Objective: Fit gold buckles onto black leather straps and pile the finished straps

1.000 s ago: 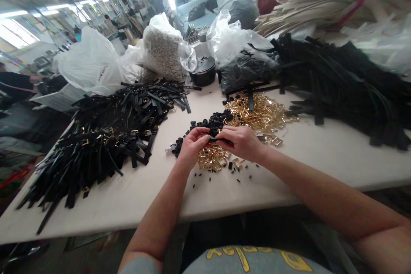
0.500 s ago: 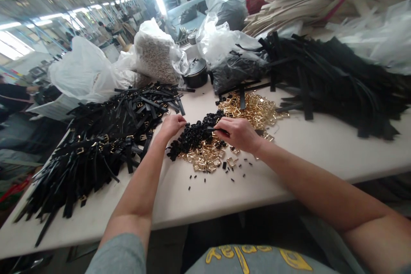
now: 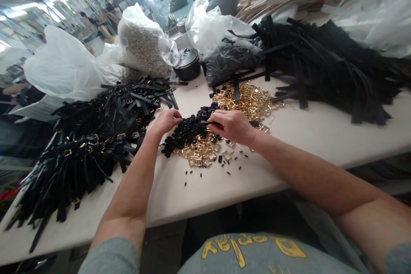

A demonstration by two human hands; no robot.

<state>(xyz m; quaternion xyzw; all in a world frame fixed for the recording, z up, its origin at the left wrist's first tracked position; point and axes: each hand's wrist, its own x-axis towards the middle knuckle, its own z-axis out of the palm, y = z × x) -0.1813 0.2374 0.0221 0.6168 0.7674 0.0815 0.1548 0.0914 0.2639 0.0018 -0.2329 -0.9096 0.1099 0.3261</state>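
Note:
My right hand (image 3: 231, 126) is closed around a short black strap (image 3: 204, 123), whose end pokes out past the fingertips toward the left. It hovers at the right side of a heap of small black loops (image 3: 188, 130). At the heap's left edge, my left hand (image 3: 167, 120) has thumb and fingers pinched together; what is between them, if anything, is too small to make out. Gold buckles (image 3: 201, 152) lie in front of the loops, and a larger pile of gold buckles (image 3: 250, 99) sits behind my right hand.
Black straps with buckles (image 3: 86, 141) cover the table's (image 3: 180, 197) left side. Plain black straps (image 3: 324, 64) are heaped at right. Behind stand a black lidded pot (image 3: 188, 65), a bag of pale pieces (image 3: 141, 45) and a bag of black pieces (image 3: 227, 58). Small black bits lie near the front.
The whole view has shifted slightly, so the table appears further left and higher. Both hands stay by the heap of loops, with the strap still in my right hand.

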